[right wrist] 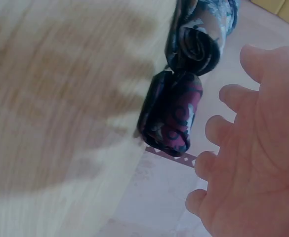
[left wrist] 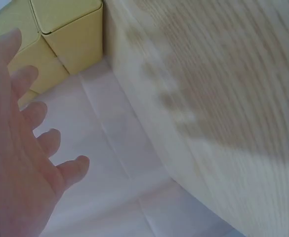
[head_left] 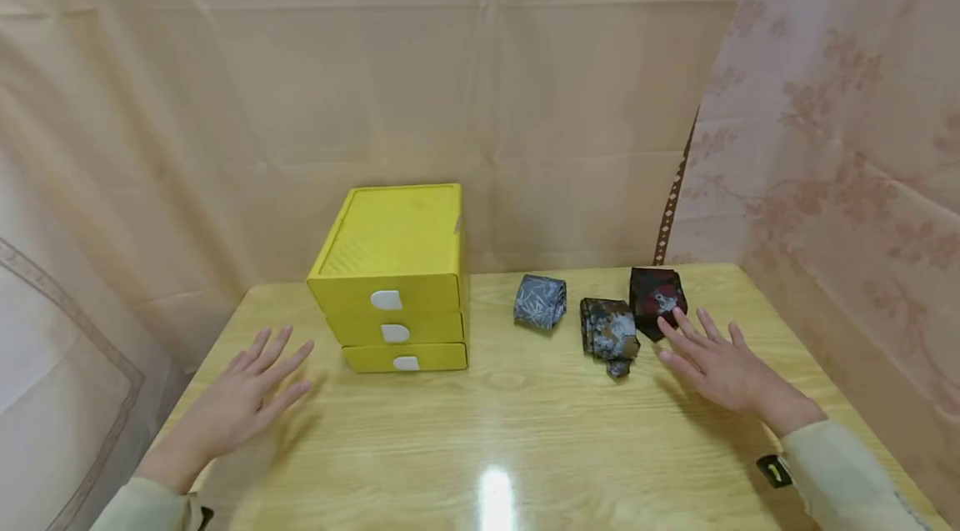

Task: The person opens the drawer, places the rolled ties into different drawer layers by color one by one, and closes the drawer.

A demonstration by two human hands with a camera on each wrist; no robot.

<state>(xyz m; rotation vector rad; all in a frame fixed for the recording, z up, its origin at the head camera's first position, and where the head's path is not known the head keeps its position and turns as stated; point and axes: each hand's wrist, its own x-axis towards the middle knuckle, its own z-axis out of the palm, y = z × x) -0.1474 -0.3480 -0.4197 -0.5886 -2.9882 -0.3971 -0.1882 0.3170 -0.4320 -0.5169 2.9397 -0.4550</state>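
Observation:
My left hand (head_left: 238,402) hovers over the table's left side with its fingers spread, holding nothing. A yellow box with three stacked drawers (head_left: 397,231) stands just beyond it, each drawer front bearing a white tab. On the right, my right hand (head_left: 723,368) is held above the table, fingers spread and nothing in it. Nearest to it lie a dark red and black rolled necktie (head_left: 657,298) and a brown and grey floral rolled necktie (head_left: 609,331). A blue-grey patterned rolled necktie (head_left: 540,302) sits between these and the box. In the right wrist view, the floral roll (right wrist: 198,49) shows its coiled end.
The wooden table (head_left: 525,431) has a bright light reflection near its front edge. Beige curtain cloth (head_left: 480,97) hangs behind it, with a pink floral cloth (head_left: 847,122) along the right and pale cloth (head_left: 60,381) at the left.

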